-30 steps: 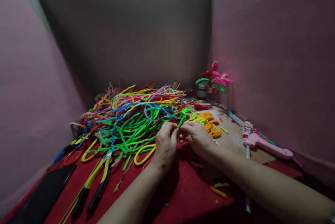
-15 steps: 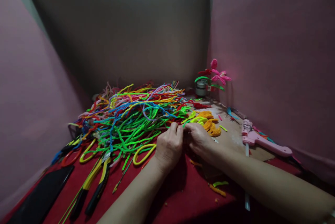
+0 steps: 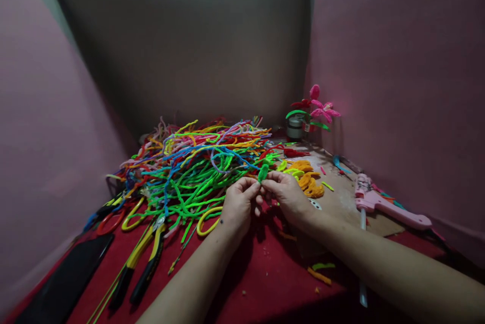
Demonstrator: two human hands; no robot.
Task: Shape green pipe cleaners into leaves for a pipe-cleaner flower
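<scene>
The green piece (image 3: 264,172) could slip or bend out of shape if the pinch loosens or the two hands pull unevenly, as only its lower end is held; a sideways swing of the right forearm (image 3: 352,243) could knock the glue stick (image 3: 363,218), which shows above and below it near the right edge of the tabletop (image 3: 273,273); left hand (image 3: 238,205) and right hand (image 3: 290,195) meet in front of the pile (image 3: 200,177), thumbs inward, wrists low, fingers narrow on the piece, which points up and away.
</scene>
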